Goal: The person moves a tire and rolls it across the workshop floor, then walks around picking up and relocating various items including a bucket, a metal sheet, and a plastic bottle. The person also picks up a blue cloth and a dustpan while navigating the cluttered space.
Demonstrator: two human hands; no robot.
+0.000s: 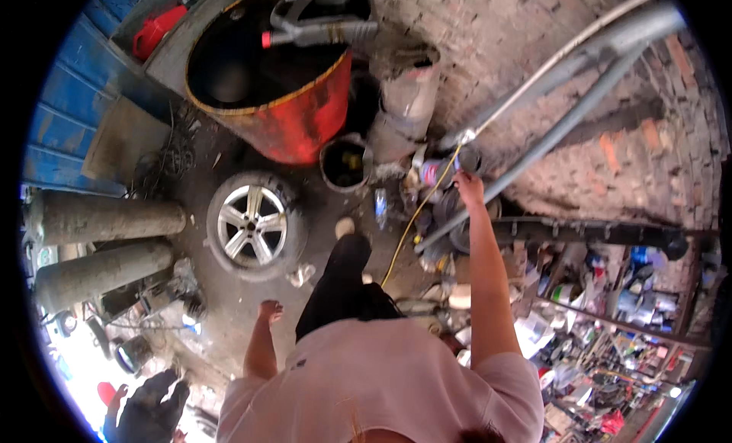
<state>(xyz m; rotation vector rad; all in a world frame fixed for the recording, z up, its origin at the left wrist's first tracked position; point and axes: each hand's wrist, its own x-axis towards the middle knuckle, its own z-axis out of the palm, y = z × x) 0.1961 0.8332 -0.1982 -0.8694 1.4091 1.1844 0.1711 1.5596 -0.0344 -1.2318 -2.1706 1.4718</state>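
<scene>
Head view: right grip, hold unclear, near yellow cord, probably light, pliable, pinchable up top; left grip half-curled, bare.

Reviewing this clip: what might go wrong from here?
The yellow cord runs between the right hand and the legs, so it might snag an arm or foot. The wheel lies near that foot, a possible trip. The jug over the drum could perhaps fall in if knocked.
</scene>
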